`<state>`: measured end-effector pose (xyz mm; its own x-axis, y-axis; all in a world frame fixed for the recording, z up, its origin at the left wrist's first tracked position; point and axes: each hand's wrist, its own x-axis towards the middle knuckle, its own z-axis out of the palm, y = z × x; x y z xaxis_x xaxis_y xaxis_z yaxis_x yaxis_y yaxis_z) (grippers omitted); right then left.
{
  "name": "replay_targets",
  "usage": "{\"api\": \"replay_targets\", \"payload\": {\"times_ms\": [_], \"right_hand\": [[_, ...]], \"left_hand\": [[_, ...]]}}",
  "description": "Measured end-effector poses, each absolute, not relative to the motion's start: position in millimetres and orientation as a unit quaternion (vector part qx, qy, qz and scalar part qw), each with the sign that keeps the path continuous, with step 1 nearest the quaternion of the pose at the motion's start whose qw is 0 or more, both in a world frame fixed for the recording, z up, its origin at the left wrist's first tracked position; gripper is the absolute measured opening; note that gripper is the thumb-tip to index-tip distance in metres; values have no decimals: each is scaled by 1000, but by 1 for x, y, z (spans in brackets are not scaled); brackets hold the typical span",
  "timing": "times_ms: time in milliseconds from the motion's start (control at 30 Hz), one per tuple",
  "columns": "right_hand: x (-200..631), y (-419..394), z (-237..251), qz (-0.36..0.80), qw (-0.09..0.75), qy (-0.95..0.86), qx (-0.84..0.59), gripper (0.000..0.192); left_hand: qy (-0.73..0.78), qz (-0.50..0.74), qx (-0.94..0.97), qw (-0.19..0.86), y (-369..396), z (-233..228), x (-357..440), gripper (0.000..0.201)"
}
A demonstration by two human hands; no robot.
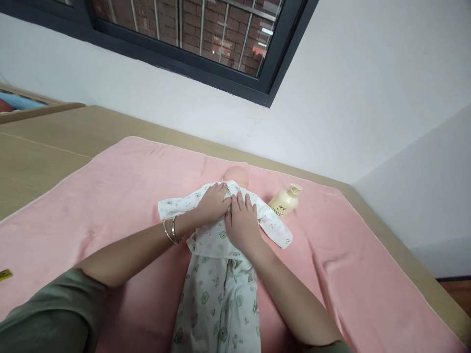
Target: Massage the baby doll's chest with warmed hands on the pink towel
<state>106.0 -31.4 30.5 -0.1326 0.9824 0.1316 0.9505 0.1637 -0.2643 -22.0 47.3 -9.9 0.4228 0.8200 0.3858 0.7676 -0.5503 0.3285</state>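
Note:
A baby doll lies on a pink blanket [121, 196], its bare head [236, 175] toward the wall. It is dressed in a white printed baby top [217, 240] with both sleeves spread sideways. White pants [206, 299] with a green print cover the legs, down past the lower frame edge. My left hand [214, 203] lies flat on the upper chest of the top, fingers stretched out. Beside it, my right hand [243, 220] also rests on the chest with fingers extended, the two thumbs close together. The cloth under my palms is hidden.
A pale yellow pump bottle [285, 200] lies tilted on the blanket by the doll's right-hand sleeve. The blanket covers a wooden surface [47, 152] against a white wall, below a dark-framed window [270, 73]. A small yellow label [5, 274] shows at the left edge.

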Motion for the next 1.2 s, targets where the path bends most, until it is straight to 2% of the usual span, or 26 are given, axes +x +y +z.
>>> {"api": "replay_targets", "payload": {"times_ms": [167,300,733,1033,1200], "right_hand": [[134,-9,29,134,193,-748,-621,54],[153,9,24,114,235,-723,-639,52],[156,12,24,88,206,-732,-643,54],[147,10,30,45,175,-721,-669,49],[152,14,27,72,180,-706,-681,53]], "left_hand": [[478,282,831,27,40,-14,-17,47],[497,294,816,23,33,-13,-13,47],[472,276,837,-8,9,-6,-10,46],[482,255,832,100,48,7,-21,37],[472,233,849,45,37,5,-19,43]]}}
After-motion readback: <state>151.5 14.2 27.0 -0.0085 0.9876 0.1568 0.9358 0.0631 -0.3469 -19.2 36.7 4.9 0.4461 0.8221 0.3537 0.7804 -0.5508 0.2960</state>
